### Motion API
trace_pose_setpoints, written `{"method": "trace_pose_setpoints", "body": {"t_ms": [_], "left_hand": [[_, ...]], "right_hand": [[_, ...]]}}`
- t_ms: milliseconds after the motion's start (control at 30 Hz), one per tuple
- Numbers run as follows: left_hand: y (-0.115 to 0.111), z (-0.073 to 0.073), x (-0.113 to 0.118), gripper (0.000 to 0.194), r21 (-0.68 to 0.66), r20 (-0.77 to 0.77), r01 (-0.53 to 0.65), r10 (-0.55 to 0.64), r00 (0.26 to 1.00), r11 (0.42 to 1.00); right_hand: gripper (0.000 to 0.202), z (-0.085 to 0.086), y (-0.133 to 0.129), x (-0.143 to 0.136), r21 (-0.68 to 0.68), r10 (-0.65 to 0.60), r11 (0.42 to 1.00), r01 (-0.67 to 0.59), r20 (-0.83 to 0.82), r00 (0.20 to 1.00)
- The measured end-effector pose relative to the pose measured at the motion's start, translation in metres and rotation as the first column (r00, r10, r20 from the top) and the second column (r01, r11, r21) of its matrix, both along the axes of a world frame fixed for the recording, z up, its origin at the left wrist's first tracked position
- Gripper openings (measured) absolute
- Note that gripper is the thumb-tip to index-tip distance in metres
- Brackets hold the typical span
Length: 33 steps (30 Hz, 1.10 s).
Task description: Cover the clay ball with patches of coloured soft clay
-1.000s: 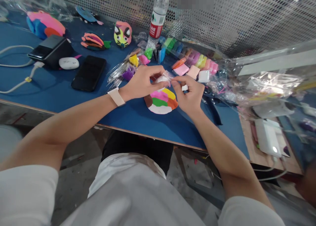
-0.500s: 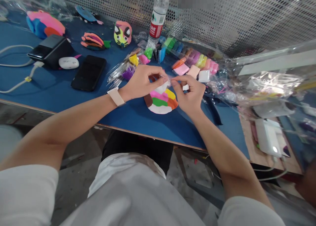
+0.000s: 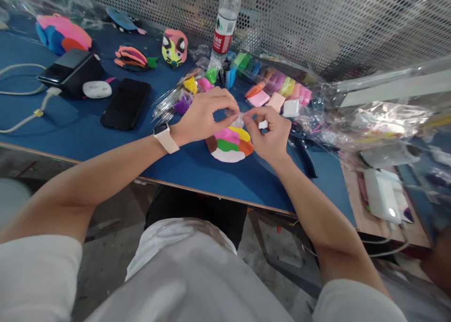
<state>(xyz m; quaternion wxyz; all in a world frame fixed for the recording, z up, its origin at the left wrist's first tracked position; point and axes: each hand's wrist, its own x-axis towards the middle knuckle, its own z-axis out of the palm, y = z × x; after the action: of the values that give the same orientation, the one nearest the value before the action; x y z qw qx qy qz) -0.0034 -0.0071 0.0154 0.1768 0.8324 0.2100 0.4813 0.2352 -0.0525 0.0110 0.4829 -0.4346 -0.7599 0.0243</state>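
My left hand pinches a small clear plastic wrapper between thumb and forefinger. On its other side my right hand grips the wrapper in a pinch too. A small white lump, which looks like modelling clay, shows within the curled fingers of my right hand. Just below both hands a rounded clay piece lies on the blue table, patched in pink, yellow, green, orange, brown and white. The hands partly cover its upper edge.
Packs of coloured clay and a water bottle stand behind the hands. Pliers-like dark handles lie at the right. Leftward are a black phone, a white mouse-shaped object and a clay cat face.
My left hand's fingers have shifted slightly and the gap between thumb and forefinger looks rounder. The white patch between the hands now looks clear. My right hand has barely moved.
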Motion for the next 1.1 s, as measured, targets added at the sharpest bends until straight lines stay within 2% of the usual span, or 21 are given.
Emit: {"method": "trace_pose_setpoints", "body": {"t_ms": [100, 200, 433, 667, 800, 967, 1100], "left_hand": [[-0.002, -0.0003, -0.0005, 0.037, 0.041, -0.101, -0.061, 0.065, 0.993, 0.997], [-0.0016, -0.0022, -0.0003, 0.033, 0.071, -0.163, -0.075, 0.086, 0.983, 0.995], [0.0039, -0.0062, 0.0012, 0.027, 0.201, -0.137, -0.029, 0.057, 0.989, 0.979], [0.0046, -0.0046, 0.0025, 0.019, 0.194, -0.157, -0.027, 0.058, 0.986, 0.981], [0.0014, -0.0021, 0.0013, 0.022, 0.263, -0.101, -0.029, 0.057, 0.993, 0.964], [0.0031, -0.003, -0.0011, 0.029, 0.224, -0.102, 0.0, 0.023, 0.995, 0.975], [0.0056, -0.0046, -0.0006, 0.039, 0.269, -0.059, -0.014, 0.031, 0.998, 0.963]], "right_hand": [[0.054, 0.0014, -0.0041, -0.0016, 0.002, -0.005, 1.0, 0.005, 0.054, 0.999], [0.054, 0.0007, -0.0053, -0.0027, 0.003, -0.007, 1.0, 0.007, 0.099, 0.995], [0.052, -0.0025, -0.0034, -0.0033, 0.003, 0.01, 1.0, -0.01, 0.125, 0.992], [0.051, -0.0027, -0.0031, -0.0033, -0.002, -0.007, 1.0, 0.007, 0.078, 0.997], [0.048, -0.0014, -0.0032, -0.0037, 0.016, -0.012, 1.0, 0.012, 0.036, 0.999], [0.048, 0.002, -0.0047, -0.0055, 0.026, 0.06, 0.998, -0.06, 0.02, 0.998], [0.048, 0.0019, -0.004, -0.0037, 0.023, 0.055, 0.998, -0.056, 0.01, 0.998]]}}
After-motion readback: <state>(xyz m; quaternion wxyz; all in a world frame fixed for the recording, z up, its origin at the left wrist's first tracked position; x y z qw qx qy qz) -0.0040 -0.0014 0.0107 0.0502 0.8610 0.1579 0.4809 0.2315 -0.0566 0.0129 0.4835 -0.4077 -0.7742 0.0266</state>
